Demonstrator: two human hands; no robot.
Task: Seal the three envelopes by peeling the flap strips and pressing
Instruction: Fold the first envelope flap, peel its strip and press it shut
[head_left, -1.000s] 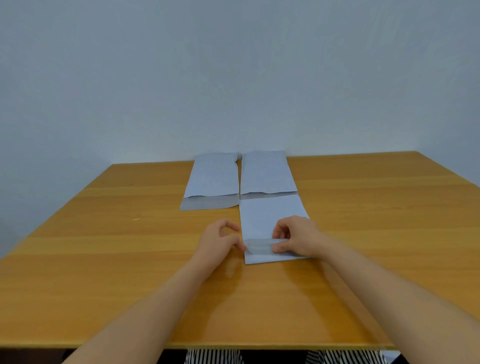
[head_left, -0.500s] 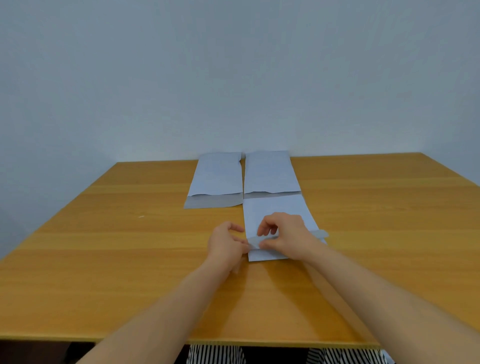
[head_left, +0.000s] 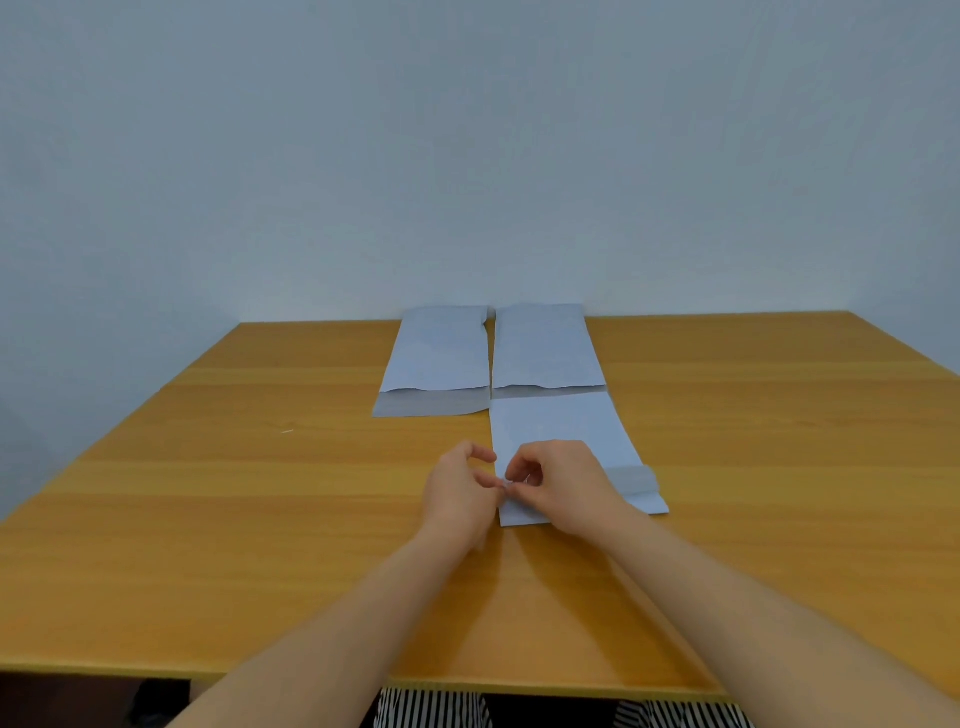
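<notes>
I am pinching the peel strip (head_left: 631, 479) with both hands at the near envelope's (head_left: 561, 431) left edge; my left hand (head_left: 457, 493) and right hand (head_left: 558, 486) are meeting there, the strip running rightward across the flap on the worktop (head_left: 260, 519).

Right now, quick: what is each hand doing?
Left hand: fingers curled, pinching at the left edge of the nearest envelope.
Right hand: pinching the peel strip on that envelope's flap.
</notes>
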